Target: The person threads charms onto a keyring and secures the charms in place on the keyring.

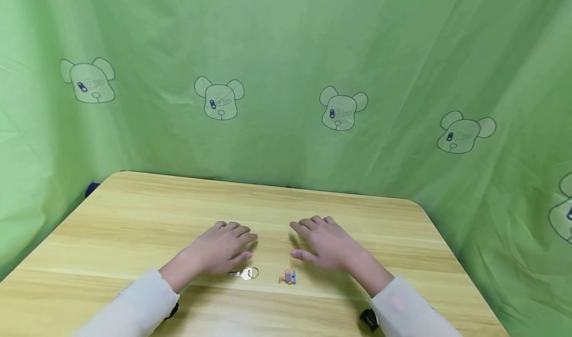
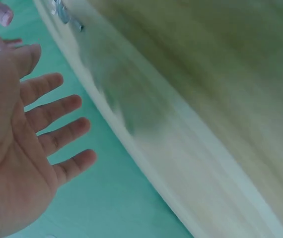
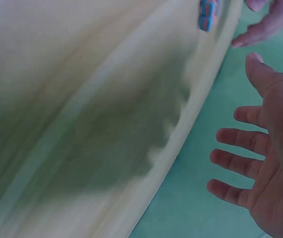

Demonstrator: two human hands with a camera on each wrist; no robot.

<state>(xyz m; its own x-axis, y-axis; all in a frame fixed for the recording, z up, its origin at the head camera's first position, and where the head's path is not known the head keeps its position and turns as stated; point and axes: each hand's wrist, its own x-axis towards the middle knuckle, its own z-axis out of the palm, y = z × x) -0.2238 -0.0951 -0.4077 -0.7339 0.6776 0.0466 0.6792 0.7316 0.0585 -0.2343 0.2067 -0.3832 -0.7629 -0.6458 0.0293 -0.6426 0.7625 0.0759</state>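
A silver key (image 1: 246, 273) on a ring lies on the wooden table, just below the left hand's thumb in the head view. To its right lies a small orange and blue keychain charm (image 1: 288, 277), near the right hand's thumb. My left hand (image 1: 222, 247) hovers over the table with its fingers spread and holds nothing. Opposite it, my right hand (image 1: 328, 244) is held likewise, palm down, fingers apart. The left wrist view shows part of the key (image 2: 62, 12) at the top; the right wrist view shows the charm's blue and red end (image 3: 207, 15).
The light wooden table (image 1: 134, 208) has rounded far corners. Behind and beside it hangs a green curtain (image 1: 277, 39) printed with bear heads. Dark wrist straps (image 1: 369, 320) show by the white sleeves (image 1: 411, 309).
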